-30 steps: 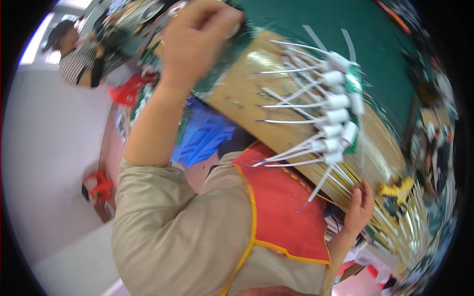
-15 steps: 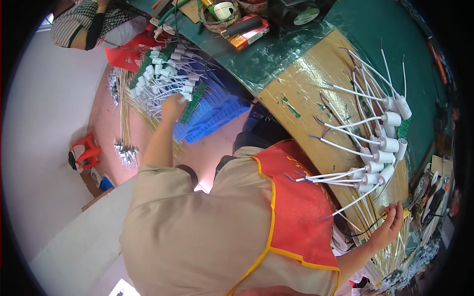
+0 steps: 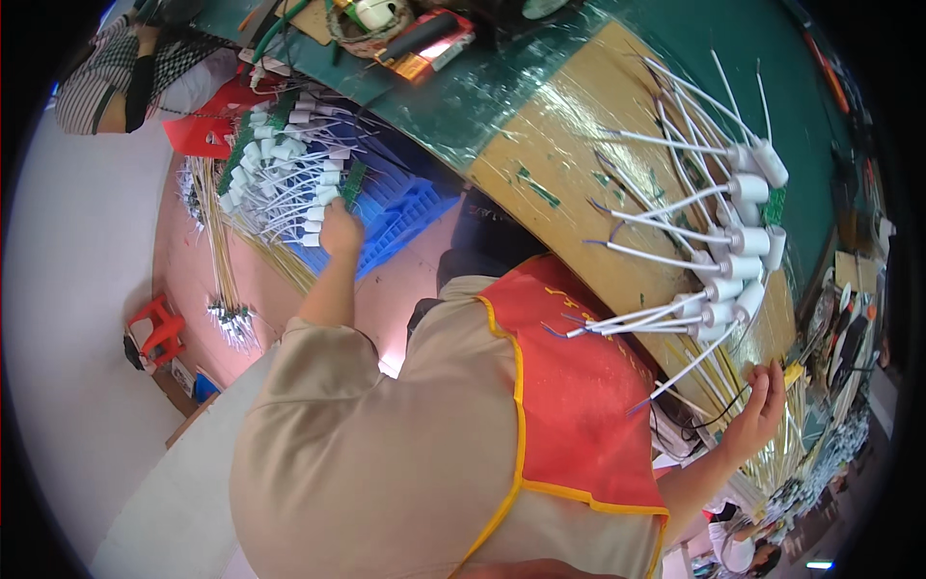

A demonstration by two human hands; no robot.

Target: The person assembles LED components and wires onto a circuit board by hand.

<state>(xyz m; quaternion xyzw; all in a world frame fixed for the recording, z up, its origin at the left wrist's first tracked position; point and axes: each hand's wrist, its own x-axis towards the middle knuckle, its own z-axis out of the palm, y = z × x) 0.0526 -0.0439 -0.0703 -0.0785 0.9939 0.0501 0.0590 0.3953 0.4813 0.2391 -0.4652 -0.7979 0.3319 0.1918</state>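
My left hand [image 3: 341,232] reaches over a blue plastic crate [image 3: 410,207] on the left. Its fingers are curled against white cylindrical lamp holders [image 3: 328,194] with white wires, lying in rows beside strips of green board [image 3: 355,181]. What those fingers grip is hidden. At the lower right, my right hand [image 3: 757,417] is closed round a slim yellow-ended tool [image 3: 794,373], from which a black cord [image 3: 719,422] seems to run. Just above that hand, a cluster of white lamp holders [image 3: 743,267] with stripped wires lies on a wooden board [image 3: 540,135].
A green-topped bench [image 3: 424,116] bears a basket [image 3: 362,39] and an orange-red box [image 3: 429,53]. Bundles of long thin rods [image 3: 224,261] stand left of the crate. A red stool [image 3: 157,331] is on the floor. Another person [image 3: 121,87] sits at the upper left.
My left hand has come down and slightly nearer along the row of lamp holders. My right hand keeps its grip beside the cluster. The whole view has shifted somewhat.
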